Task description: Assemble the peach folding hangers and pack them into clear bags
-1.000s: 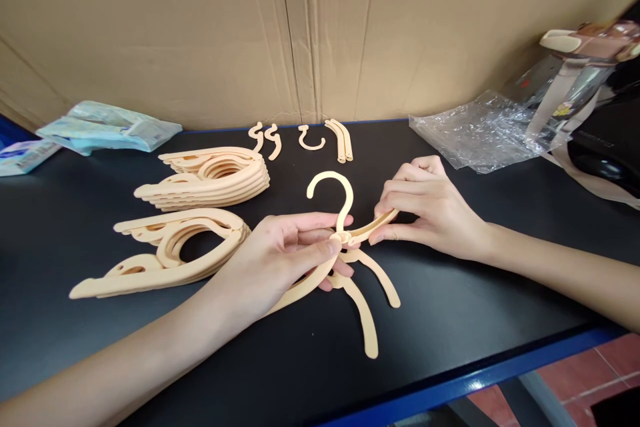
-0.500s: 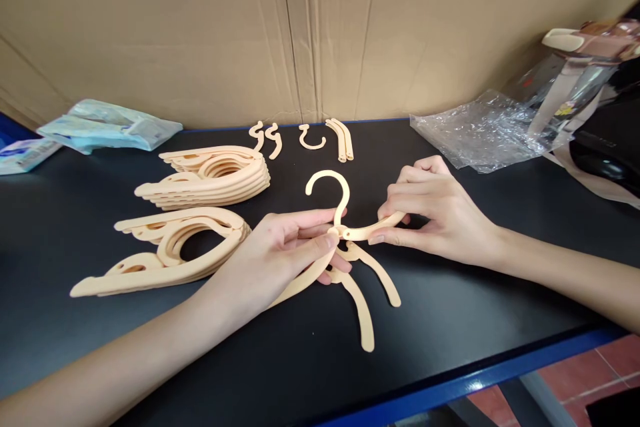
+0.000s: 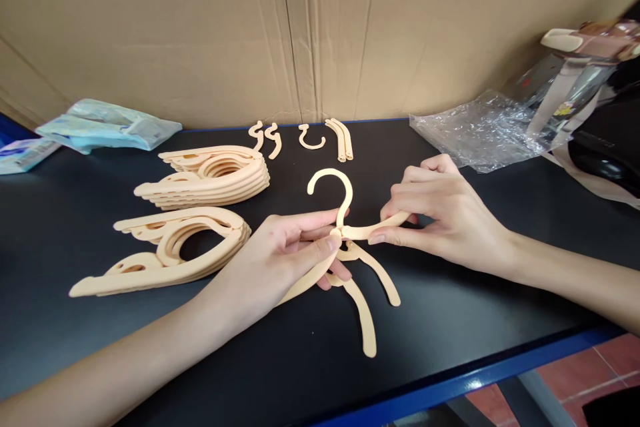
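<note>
Between my hands is a cream plastic folding hanger (image 3: 349, 197), its hook curving up and to the left. My left hand (image 3: 295, 243) pinches it near the centre joint, thumb on top, partly covering the left arm. The fingers of my right hand (image 3: 425, 207) are closed on the hanger's right arm. Below the joint, two curved cream pieces (image 3: 367, 323) stretch toward the table's front; their upper ends are partly hidden by my left fingers. Left of my left hand lie two stacks of folded cream hangers, a near stack (image 3: 165, 260) and a far stack (image 3: 210, 180).
At the back of the black table (image 3: 450, 333) lie two small S-shaped pieces (image 3: 273, 140), a loose hook (image 3: 313, 141) and short curved bars (image 3: 340, 140). A blue packet (image 3: 107, 125) lies at left. Clear plastic wrap (image 3: 475, 130) and a strapped bottle (image 3: 575, 80) stand right. Cardboard (image 3: 200, 33) stands behind.
The hanger's hook has shifted slightly right, and its right arm now meets the centre joint more closely. My right hand has moved a little to the right, keeping its grip.
</note>
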The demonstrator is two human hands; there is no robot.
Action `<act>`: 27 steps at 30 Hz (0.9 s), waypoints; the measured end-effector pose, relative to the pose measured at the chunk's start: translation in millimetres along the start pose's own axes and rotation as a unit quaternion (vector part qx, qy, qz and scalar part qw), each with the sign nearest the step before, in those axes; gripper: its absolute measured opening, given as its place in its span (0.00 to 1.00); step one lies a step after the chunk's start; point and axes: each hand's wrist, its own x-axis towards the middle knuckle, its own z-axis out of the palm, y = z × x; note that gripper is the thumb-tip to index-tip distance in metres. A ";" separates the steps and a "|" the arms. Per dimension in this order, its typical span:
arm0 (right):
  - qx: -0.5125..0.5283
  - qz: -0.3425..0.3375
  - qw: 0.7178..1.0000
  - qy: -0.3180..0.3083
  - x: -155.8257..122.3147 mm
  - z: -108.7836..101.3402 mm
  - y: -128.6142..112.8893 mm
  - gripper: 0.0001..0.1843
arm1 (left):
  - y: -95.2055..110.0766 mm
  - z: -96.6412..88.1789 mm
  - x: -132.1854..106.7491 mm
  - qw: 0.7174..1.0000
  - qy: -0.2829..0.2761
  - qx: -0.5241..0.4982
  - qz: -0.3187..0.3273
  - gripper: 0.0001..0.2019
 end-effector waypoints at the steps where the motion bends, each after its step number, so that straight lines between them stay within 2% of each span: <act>1: -0.002 -0.002 1.000 0.002 0.1 0.0 -0.4 0.27 | -0.2 -0.2 0.5 1.000 -0.003 0.001 0.001 0.17; 6: -0.012 -0.011 1.000 0.010 2.1 1.4 3.2 0.25 | 0.5 0.7 1.8 1.000 -0.002 0.020 0.004 0.15; 10: -0.037 0.023 0.998 0.040 4.2 -2.8 18.8 0.23 | -3.8 3.6 -1.8 0.997 0.012 0.072 -0.001 0.20; 13: -0.043 0.067 0.993 0.092 4.7 -6.3 34.2 0.23 | -8.3 3.9 -6.1 0.981 0.049 0.177 0.060 0.22; 15: -0.035 0.084 0.990 0.112 4.9 -7.7 41.9 0.24 | -9.8 2.1 -8.4 0.948 0.073 0.277 0.136 0.21; 17: -0.031 0.085 0.990 0.111 5.1 -8.8 47.0 0.24 | -10.2 -0.5 -9.9 0.903 0.086 0.366 0.209 0.18; 20: -0.039 0.063 0.992 0.103 5.9 -12.0 54.5 0.26 | -11.6 -4.2 -10.4 0.838 0.092 0.459 0.280 0.16; 24: -0.031 0.002 0.998 0.058 7.2 -16.4 66.5 0.34 | -18.3 -8.2 -7.3 0.764 0.113 0.544 0.329 0.16; 27: -0.023 -0.035 0.999 -0.006 7.8 -15.2 69.2 0.34 | -23.3 -10.3 -3.2 0.748 0.109 0.564 0.334 0.18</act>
